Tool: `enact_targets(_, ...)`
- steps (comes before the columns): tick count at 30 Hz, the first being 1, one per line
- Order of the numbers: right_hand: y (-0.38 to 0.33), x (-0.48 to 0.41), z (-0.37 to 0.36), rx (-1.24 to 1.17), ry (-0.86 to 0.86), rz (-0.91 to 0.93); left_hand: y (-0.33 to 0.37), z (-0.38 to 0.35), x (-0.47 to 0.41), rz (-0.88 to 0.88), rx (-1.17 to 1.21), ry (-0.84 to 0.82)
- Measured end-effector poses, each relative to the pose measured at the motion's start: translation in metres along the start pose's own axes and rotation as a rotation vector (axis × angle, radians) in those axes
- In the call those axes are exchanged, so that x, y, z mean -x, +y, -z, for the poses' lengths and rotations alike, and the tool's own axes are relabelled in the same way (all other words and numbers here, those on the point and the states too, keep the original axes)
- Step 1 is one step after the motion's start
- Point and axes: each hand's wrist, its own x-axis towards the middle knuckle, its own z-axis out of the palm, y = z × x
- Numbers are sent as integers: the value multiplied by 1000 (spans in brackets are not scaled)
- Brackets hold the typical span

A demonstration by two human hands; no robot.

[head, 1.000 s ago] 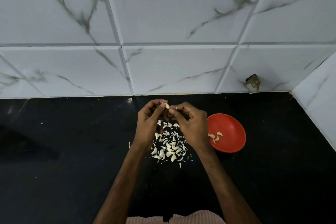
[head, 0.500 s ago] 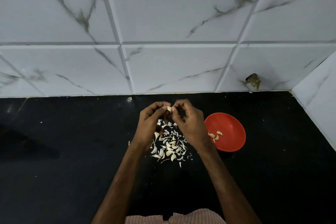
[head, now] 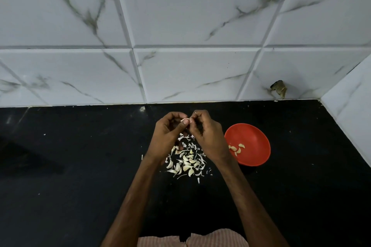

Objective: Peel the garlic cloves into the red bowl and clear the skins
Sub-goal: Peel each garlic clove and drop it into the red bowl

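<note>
Left hand (head: pixel 167 136): curled, pinching a pale crescent garlic clove (head: pixel 185 120).
Right hand (head: pixel 209 136): curled, fingertips pinching a skin scrap (head: pixel 197 114) beside the clove.
Pile (head: pixel 186 161): papery skins and curved cloves beneath both hands, on the glossy black counter (head: pixel 80 166).
Red bowl (head: pixel 251 138): round, smooth, just right of the right hand; peeled cloves (head: pixel 236 148) inside.

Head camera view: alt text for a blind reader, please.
The left hand and right hand pinch a garlic clove over a pile of cloves and skins on a black counter. A red bowl holding peeled cloves sits to their right.
</note>
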Motion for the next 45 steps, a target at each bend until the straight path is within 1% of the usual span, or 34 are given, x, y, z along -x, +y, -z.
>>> enact_targets(6, -1, 0, 3, 12, -26, 3, -2, 4, -3, -22, -86, -50)
enact_targets(11, -4, -2, 7, 112, -31, 86, 0, 13, -3, -19, -197, -96)
enact_targets(14, -5, -3, 9, 164, -8, 99, -1, 15, -2, 1, -245, -141)
enact_targets(16, -5, -4, 12, 159, 24, 82, -3, 16, 0, 8, -234, -146)
enact_targets(19, -1, -4, 15, 89, 98, 67, -6, 17, 2, 20, -144, -118)
enact_targets(21, 4, -2, 13, 16, 159, 23, -9, 18, 2, 24, -105, -88)
enact_targets(23, 10, 1, 10, -55, 173, -73, -14, 19, 1, 25, -82, -49)
enact_targets(25, 17, 7, 7, -61, 117, -151, -18, 22, 1, 22, -45, -21)
enact_targets(27, 21, 14, 2, -12, 19, -188, -22, 24, 0, 21, -20, -5)
enact_targets(29, 22, 18, -1, 19, -31, -170, -26, 27, 0, 26, -17, 2)
enact_targets(33, 14, 14, -5, -10, 30, -104, -29, 26, 0, 44, 22, 3)
enact_targets(37, 9, 11, -8, -24, 3, -47, -29, 24, 0, 29, 10, 4)
enact_targets(45, 7, 15, -8, 243, -28, 35, -30, 19, -1, -27, -148, 23)
